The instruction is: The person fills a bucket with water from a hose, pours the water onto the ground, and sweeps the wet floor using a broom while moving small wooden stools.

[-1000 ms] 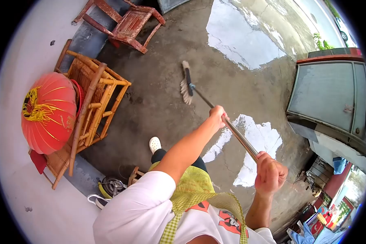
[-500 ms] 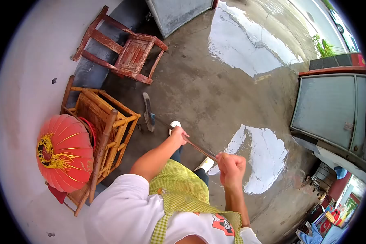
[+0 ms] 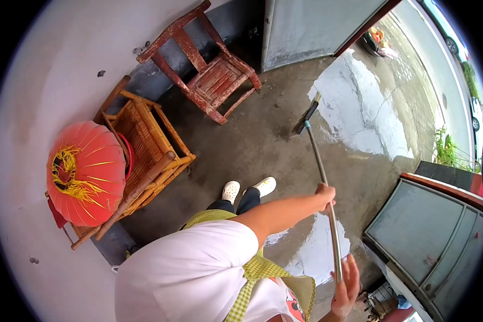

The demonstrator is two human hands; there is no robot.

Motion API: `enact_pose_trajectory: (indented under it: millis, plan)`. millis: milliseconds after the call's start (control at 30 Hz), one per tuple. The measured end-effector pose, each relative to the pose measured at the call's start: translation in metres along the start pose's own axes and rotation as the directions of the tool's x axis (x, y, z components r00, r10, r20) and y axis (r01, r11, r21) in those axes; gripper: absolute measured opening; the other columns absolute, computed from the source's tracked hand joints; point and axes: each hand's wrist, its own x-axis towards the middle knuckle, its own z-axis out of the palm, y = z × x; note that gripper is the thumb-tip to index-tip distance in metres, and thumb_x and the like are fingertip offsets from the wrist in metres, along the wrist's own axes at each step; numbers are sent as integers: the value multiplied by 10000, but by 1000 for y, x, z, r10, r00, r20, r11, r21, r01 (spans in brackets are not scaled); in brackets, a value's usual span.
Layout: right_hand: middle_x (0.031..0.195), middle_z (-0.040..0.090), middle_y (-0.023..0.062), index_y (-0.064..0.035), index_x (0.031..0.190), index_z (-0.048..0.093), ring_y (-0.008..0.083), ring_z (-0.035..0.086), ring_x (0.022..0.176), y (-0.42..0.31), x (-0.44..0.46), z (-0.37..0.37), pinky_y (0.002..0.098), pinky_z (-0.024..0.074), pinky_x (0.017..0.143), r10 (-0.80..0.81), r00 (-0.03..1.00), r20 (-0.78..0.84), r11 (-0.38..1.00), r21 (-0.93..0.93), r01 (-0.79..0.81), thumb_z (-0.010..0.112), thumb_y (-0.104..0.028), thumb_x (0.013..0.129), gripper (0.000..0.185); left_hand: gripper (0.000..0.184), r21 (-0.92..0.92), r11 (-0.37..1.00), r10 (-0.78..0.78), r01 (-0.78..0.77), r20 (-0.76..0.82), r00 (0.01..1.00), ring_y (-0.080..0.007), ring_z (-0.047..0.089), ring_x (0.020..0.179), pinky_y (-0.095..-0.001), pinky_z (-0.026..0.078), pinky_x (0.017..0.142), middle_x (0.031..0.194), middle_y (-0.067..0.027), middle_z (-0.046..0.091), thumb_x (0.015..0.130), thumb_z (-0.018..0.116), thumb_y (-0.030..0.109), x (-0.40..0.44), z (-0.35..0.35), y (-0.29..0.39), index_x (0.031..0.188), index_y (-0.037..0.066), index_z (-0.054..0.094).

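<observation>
A long-handled broom slants across the floor, its narrow bristled head at the near-left edge of a white patch. My left hand wraps around the metal handle partway up. Lower down in the view, my right hand is beside the top end of the handle, its fingers stretched and apart; whether the palm bears on the handle I cannot tell. A teal collar joins handle and head. Under my left arm, two white clogs stand on the concrete floor.
A worn red wooden chair stands by the wall. A bamboo chair with a red lantern is at the left. Grey metal doors are at the top and right. Another white patch lies near my hands.
The broom head has swung from beside the bamboo chair up and right to the white patch. My left hand has moved right with the handle; my right hand has lowered and its fingers have spread.
</observation>
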Motion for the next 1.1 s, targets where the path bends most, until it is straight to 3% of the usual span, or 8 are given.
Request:
enact_pose_trajectory:
  millis: [100,233,333,467,633,800,967,1100]
  plan:
    - [1208,448,185,-57,1359,107,194,611,718,26,30,-24,237,487,486,439,885,154,899,-76,-432,416,13,806,637,465,406,913,-28,-25,124,992,-215,550,505,-352,439,378,714,-131,540,812,454,442,46,-53,-9,891,-14,489]
    - [914,591,125,-17,1328,206,111,553,664,88,73,-50,235,441,525,656,732,184,736,-375,-564,463,-28,812,576,612,902,172,313,-395,330,891,-362,582,815,-406,447,737,878,-233,599,771,439,537,98,-168,48,791,-47,623]
    - [791,596,94,10,1242,363,107,532,632,111,101,-49,243,416,512,719,666,198,672,-444,-593,527,-59,795,481,435,957,237,512,-166,22,858,-357,558,908,-412,449,759,936,-226,587,723,563,372,97,-278,154,908,-21,590]
    - [772,584,137,47,1105,429,175,580,527,108,139,-14,288,468,450,810,575,114,487,-677,-552,527,-143,785,385,418,907,400,770,133,-411,489,-319,492,1048,-417,417,850,1130,-167,509,749,541,267,15,-410,309,1099,50,472]
    - [760,565,106,42,982,468,165,527,539,119,187,61,309,434,469,922,379,84,379,-402,-833,522,-303,826,382,607,837,439,860,327,-497,116,-311,322,1201,-495,322,913,1292,-104,346,739,584,289,-46,-512,431,1252,111,311]
    - [533,436,21,4,961,496,132,381,417,106,208,113,300,332,382,959,283,18,265,-413,-871,485,-377,840,400,716,820,434,768,373,-554,323,-299,267,1245,-540,284,919,1358,-94,263,708,615,354,-20,-581,495,1285,120,262]
    - [693,583,250,61,720,580,360,604,673,97,175,89,413,466,620,581,782,-226,247,-866,-435,537,-450,748,513,704,878,440,711,189,-469,525,-256,492,1071,-376,372,885,1144,-142,520,631,675,371,-27,-591,513,1208,71,408]
    - [742,597,236,31,766,612,378,591,764,81,157,32,434,461,682,538,768,-348,26,-904,-428,550,-534,696,573,639,883,463,571,-80,-228,789,-212,588,801,-330,446,720,938,-114,599,608,692,331,-30,-598,507,1134,39,476]
